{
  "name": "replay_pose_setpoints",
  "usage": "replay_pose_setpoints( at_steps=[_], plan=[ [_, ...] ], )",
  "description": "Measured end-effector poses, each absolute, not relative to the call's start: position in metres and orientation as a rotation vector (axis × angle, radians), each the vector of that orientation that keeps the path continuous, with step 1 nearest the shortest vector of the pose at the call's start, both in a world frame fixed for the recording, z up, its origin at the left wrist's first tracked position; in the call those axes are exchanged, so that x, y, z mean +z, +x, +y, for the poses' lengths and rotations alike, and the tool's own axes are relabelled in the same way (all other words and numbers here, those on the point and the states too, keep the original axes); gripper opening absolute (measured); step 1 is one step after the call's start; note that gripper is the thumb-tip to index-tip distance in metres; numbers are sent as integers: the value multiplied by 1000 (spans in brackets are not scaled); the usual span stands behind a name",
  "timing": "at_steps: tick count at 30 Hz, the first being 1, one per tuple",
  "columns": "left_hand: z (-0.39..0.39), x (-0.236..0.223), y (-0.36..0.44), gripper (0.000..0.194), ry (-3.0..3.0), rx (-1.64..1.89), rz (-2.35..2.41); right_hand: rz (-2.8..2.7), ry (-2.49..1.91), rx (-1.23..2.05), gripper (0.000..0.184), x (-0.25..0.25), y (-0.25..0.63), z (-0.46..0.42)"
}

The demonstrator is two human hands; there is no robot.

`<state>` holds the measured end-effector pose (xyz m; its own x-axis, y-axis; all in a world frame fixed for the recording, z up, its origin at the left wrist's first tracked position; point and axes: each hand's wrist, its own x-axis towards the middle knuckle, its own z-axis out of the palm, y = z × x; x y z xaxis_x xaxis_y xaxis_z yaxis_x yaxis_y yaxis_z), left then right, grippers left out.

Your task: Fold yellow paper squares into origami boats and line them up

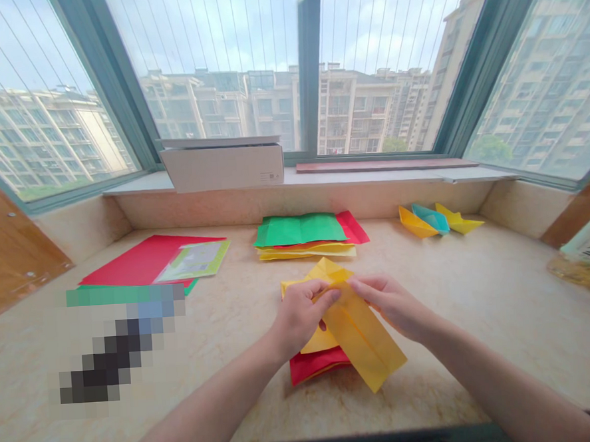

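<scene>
A folded yellow sheet of paper (365,337) is held up between my two hands, its pointed top at the far end and a long flap slanting down to the right. My left hand (303,314) pinches it near the top with thumb and fingers. On the other side, the fingertips of my right hand (392,303) grip its upper right edge. Beneath lie more folded papers, a yellow one and a red one (314,365), partly covered by my left hand and the held sheet.
Behind my hands lies a stack of creased papers (300,229), green on top. Folded paper boats (437,220) stand at the back right. Red sheets (132,261) with a clear packet (195,260) lie left, near a pixelated patch. A bottle (589,246) stands far right; a white box (224,165) sits on the sill.
</scene>
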<state>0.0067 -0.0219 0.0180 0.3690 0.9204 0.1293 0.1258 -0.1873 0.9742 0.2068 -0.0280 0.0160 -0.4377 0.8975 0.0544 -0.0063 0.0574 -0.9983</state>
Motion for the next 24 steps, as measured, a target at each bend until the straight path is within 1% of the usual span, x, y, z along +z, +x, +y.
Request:
replay_pose_setpoints(
  at_steps=[2, 6, 13, 18, 24],
  plan=[
    [-22, 18, 8, 32, 1583, 964, 956, -1570, -883, 1538, 40, 19, 206, -30],
    [-22, 18, 8, 32, 1572, 967, 966, -1595, -907, 1447, 38, 22, 201, -32],
    [-22, 18, 8, 33, 1575, 981, 970, -1536, -975, 1378, 46, 15, 197, -32],
    [-23, 18, 8, 32, 1600, 977, 959, -1571, -999, 1237, 43, 11, 196, -31],
    [-24, 18, 8, 32, 1616, 972, 950, -1572, -1039, 1201, 44, 8, 198, -30]
  ],
)
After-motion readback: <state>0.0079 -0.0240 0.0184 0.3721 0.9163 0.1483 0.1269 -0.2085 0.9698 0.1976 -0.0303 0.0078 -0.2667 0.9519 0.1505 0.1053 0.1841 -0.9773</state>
